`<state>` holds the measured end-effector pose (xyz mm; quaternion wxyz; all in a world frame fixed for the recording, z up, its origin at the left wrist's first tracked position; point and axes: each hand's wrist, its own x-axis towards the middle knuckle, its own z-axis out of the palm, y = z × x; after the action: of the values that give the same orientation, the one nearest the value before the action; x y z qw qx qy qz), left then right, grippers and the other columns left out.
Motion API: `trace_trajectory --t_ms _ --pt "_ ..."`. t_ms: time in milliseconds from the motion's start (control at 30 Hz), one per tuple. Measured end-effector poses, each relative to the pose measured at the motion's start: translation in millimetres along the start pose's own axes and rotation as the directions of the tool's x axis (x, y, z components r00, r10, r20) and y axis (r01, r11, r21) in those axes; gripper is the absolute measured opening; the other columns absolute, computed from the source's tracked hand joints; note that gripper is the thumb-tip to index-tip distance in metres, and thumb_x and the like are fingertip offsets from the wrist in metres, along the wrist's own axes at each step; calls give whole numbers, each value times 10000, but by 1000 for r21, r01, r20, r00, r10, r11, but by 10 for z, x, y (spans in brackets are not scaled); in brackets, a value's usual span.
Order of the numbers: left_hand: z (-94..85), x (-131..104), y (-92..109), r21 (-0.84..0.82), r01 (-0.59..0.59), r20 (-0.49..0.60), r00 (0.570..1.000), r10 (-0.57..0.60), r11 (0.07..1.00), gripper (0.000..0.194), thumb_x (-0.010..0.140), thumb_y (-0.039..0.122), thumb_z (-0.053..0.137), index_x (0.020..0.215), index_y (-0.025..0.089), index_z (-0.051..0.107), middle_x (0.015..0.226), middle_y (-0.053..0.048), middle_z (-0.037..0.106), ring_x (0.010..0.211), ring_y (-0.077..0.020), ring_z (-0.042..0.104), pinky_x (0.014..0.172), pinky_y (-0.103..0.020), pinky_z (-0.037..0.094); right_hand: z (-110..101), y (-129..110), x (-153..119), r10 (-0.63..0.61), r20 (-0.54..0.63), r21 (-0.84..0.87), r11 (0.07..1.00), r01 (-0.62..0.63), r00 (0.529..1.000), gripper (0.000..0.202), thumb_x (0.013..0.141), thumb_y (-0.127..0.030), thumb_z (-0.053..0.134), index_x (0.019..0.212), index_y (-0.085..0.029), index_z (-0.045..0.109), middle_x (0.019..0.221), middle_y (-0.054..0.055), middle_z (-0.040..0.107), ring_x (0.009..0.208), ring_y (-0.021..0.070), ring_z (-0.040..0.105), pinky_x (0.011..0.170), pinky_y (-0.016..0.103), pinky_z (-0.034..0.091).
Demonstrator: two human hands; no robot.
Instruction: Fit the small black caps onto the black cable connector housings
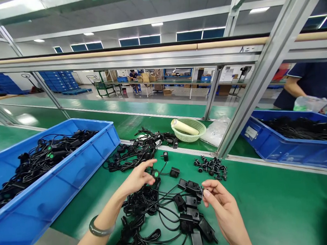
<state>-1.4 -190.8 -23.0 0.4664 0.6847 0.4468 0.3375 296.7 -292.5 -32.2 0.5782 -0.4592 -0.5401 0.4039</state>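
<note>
Fingertips of the left hand (138, 177) pinch a small round black switch with a green centre (155, 173), its thin black cable (165, 167) trailing far-right. Nearer and to the right, the right hand (222, 206) closes thumb and forefinger on a tiny black part (201, 190), beside black box-shaped modules (191, 203) on the green belt (276, 204). Small black caps (212, 167) lie just beyond.

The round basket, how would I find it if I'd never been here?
Start at the green table and look to its far edge, just past the tangled black cables. The basket sits there beside a clear plastic bag. It alone is pale, round and woven, with a cream roll inside.
</note>
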Motion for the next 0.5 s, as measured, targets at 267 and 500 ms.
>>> trace_trajectory --t_ms 267,500 --pt "121 -10 11 807 -62 108 993 -43 587 327 822 195 612 1147 200 647 1095 -109 645 1007 -313 632 846 -407 493 11 -21 -121 26 31 -36 999 -24 999 325 933 -468 604 1040 -162 595 815 26 525 669 75 513 609 162 484" --pt "362 -165 178 -17 -109 -220 970 103 994 330 926 444 559 1123 181 593 984 -70 669 857 -189 627 768 -287 505 212 -117 -141 -36 -14 -66 997 35 999 325 935 -453 593 1010 -136 589 814 49 602 686 103 598 606 177 522"
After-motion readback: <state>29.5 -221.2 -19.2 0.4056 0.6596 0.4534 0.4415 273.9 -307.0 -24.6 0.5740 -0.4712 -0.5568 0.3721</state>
